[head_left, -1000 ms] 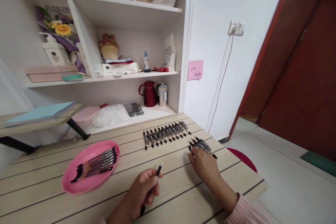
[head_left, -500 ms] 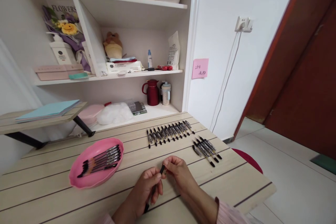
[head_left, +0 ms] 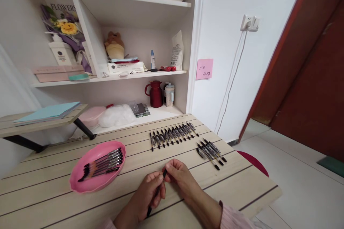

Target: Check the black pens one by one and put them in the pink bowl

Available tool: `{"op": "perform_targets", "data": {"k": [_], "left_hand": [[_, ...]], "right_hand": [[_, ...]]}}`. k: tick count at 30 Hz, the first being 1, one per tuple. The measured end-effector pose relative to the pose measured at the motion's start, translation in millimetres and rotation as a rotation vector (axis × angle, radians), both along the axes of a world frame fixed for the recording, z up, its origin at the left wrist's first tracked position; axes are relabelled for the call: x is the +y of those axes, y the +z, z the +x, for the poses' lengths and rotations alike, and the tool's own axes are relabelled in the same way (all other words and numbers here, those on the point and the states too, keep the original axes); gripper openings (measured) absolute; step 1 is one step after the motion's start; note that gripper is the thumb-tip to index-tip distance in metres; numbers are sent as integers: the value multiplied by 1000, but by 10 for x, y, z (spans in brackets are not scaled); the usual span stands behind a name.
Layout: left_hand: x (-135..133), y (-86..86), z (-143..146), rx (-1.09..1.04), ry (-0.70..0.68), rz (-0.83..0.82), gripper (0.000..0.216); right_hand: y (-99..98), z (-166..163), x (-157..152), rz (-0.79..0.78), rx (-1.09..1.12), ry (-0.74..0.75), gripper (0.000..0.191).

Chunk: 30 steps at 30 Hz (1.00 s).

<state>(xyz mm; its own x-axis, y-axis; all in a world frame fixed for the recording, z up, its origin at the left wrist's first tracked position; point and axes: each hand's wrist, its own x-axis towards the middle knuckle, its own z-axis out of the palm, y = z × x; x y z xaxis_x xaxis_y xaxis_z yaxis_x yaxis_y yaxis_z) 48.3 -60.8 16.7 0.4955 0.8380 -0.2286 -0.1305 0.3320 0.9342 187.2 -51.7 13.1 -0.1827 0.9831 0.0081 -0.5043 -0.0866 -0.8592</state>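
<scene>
A black pen (head_left: 156, 194) lies slanted in my left hand (head_left: 146, 196), whose fingers are curled around its barrel near the table's front edge. My right hand (head_left: 180, 179) pinches the pen's upper tip. Both hands meet over the wooden table (head_left: 53, 200). To the left, a pink tray (head_left: 80, 184) holds several black pens. Beyond my hands lies a neat row of pens (head_left: 172, 135), and to its right a smaller group of pens (head_left: 211, 149).
A white shelf unit behind the table holds a red jug (head_left: 154, 94), a small cup, bottles, a soft toy and boxes. A raised wooden stand with a blue folder (head_left: 45, 111) stands at left. A pink note (head_left: 204, 69) hangs on the wall; a red stool (head_left: 254, 161) sits right.
My right hand left the small group of pens at the right and came back to pinch the tip of the pen in my left hand. The view shifted slightly.
</scene>
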Motion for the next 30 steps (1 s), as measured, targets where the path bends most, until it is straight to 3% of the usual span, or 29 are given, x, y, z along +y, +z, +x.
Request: {"op": "perform_targets", "data": {"k": [6, 11, 16, 19, 25, 30], "left_hand": [[4, 16, 3, 9, 2, -19, 33], [4, 19, 3, 18, -1, -15, 33], [3, 16, 8, 15, -8, 1, 31], [4, 10, 7, 17, -7, -12, 32], [16, -12, -18, 19, -4, -28, 35], [13, 9, -24, 29, -6, -21, 33]], "right_hand": [[4, -1, -5, -22, 107, 52, 34], [-8, -5, 8, -1, 15, -8, 30], [8, 12, 2, -63, 188, 56, 31], [-15, 9, 26, -32, 135, 44, 26], [-2, 83, 117, -84, 126, -173, 33], [6, 377, 111, -30, -183, -294, 33]]}}
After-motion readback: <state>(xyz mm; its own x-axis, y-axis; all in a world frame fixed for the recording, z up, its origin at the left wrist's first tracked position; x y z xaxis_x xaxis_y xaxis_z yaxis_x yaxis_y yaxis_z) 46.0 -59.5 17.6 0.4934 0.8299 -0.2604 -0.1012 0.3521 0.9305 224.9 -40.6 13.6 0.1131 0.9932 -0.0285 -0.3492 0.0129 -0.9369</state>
